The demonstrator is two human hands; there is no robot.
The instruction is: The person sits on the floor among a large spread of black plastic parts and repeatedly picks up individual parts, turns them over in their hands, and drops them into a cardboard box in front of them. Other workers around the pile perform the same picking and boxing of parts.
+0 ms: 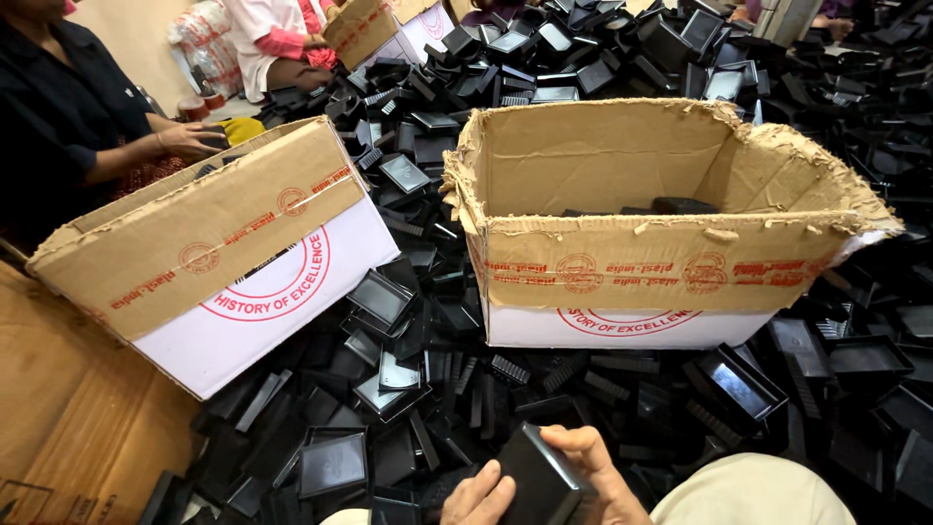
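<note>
Black plastic tray (539,478) is gripped at bottom centre, left hand (479,498) closed on its near edge, right hand (595,469) clamped along its side. Torn cardboard box (671,267) sits just above; a slip could drop it into the loose pile (428,389).

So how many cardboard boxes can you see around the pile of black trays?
3. One open box sits ahead at centre right, a tilted box stands at left, and a third box is partly visible at the top edge. More may be hidden beyond the frame.
</note>
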